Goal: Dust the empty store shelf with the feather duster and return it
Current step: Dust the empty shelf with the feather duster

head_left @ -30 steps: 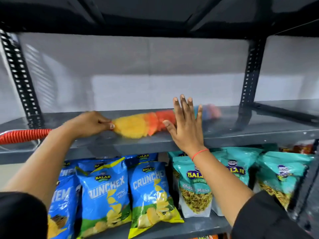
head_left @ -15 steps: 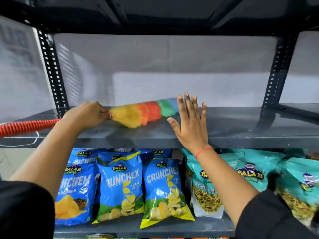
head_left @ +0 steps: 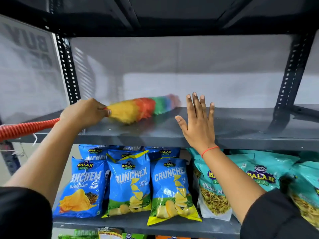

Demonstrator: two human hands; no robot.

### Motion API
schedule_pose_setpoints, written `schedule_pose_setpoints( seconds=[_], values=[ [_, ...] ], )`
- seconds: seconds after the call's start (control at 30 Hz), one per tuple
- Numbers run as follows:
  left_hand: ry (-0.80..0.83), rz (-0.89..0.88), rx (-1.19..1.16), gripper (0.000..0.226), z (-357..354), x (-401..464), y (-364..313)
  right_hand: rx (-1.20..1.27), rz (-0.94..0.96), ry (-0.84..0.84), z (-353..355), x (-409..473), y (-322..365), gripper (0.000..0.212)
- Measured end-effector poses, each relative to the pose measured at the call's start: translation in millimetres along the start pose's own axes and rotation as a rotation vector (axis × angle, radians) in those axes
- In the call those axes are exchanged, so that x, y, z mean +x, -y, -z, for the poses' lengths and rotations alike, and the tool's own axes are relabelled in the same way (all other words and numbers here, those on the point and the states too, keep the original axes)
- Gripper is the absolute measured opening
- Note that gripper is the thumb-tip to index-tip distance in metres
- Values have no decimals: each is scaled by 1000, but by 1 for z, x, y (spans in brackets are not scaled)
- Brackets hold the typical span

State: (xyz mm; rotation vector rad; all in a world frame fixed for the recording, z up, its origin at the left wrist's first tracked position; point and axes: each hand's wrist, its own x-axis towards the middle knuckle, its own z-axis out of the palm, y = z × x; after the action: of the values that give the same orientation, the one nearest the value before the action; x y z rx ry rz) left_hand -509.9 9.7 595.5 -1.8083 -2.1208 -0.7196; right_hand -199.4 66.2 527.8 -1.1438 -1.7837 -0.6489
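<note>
Feather duster (head_left: 138, 110) work is underway, not finished, as far as this view shows. Going left to right: at about 9 o'clock the duster's ribbed red handle (head_left: 25, 128) juts out past the left end of the empty shelf (head_left: 241, 125), beside the perforated left upright (head_left: 66, 69). The left hand (head_left: 84, 112) is clamped around the handle just where the bristles start, fingers curled tight. The rainbow head, yellow nearest the grip and running through orange and green to blue and pink at the tip, lies across the left half of the grey shelf surface, pointing toward 2 o'clock. Its far tip is blurred, which suggests a sweep in progress.

Near the middle, the right hand (head_left: 198, 123) is open with fingers spread and holds nothing; its palm seems to press on the shelf's front edge, likely for support, though contact is hard to confirm. The duster tip sits just beside those fingertips, apart from them.

Further right, toward 3 o'clock, the shelf runs on bare to the right upright (head_left: 290, 71). Whether that stretch is already dusted cannot be told; no dust is visible either way.

On the lower shelf stand 3 blue chip bags (head_left: 129, 185) at front left and teal snack bags (head_left: 259, 178) at right.

My judgement: dusting is mid-course, and returning the duster is not yet done; where it belongs is out of view.
</note>
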Motion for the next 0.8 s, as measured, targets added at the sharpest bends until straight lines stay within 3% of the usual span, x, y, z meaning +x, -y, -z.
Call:
schedule_pose_setpoints(
  seconds=[0.07,0.13,0.27,0.47,0.57,0.67,0.8],
  values=[
    [22,-29,-206,24,3,-2,8,52,-17,-19,-3,2,9,67],
    [147,-72,-310,21,4,-8,10,106,-8,-20,-7,5,24,67],
    [284,-12,-100,19,4,-16,23,148,111,49,-19,8,57,68],
    [-36,232,30,29,13,-28,28,121,130,78,-30,13,73,69],
    [77,207,-126,24,18,-38,20,158,162,103,-35,16,88,68],
    [250,220,-2,28,21,-50,19,129,212,152,-41,16,98,69],
    [97,412,86,38,26,-54,30,85,184,168,-44,18,96,70]
  ],
)
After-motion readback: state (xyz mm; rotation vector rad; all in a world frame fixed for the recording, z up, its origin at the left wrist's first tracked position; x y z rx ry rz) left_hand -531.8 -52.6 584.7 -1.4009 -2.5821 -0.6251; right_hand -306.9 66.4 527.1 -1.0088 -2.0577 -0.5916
